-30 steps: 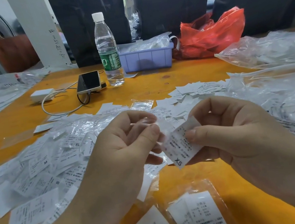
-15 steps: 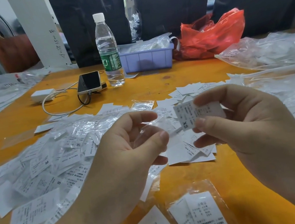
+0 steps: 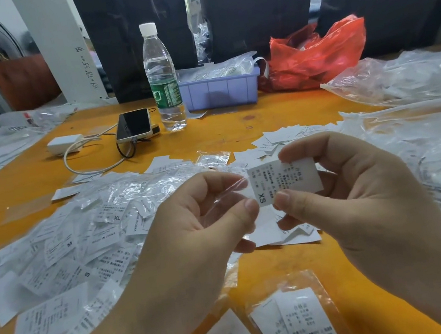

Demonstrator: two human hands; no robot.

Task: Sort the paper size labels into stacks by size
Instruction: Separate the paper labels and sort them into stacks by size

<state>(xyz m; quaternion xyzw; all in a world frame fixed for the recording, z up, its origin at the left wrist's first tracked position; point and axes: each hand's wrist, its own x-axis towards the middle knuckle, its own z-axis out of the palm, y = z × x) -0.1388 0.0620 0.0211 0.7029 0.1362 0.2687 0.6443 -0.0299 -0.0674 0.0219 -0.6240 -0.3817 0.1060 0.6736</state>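
Label (image 3: 286, 180): an XS label is pinched between thumb and forefinger of the right hand (image 3: 359, 198), print turned up so the size can be read.
Sleeve (image 3: 223, 197): a clear sleeve, seemingly just emptied, is pinched in the left hand's (image 3: 191, 227) grip, just left of the label.
Pile (image 3: 77, 243): unsorted labels are spread on the surface (image 3: 236, 127), left of both grips.
Stack (image 3: 282, 231): loose labels lie directly beneath the grips, likely the XS stack.

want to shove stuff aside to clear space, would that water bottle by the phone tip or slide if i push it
The water bottle is tall and narrow on a small base, so a push near its cap would probably tip it. It looks mostly full, so likely heavy enough to slide if pushed low. Once down, its round body would probably roll toward the phone.
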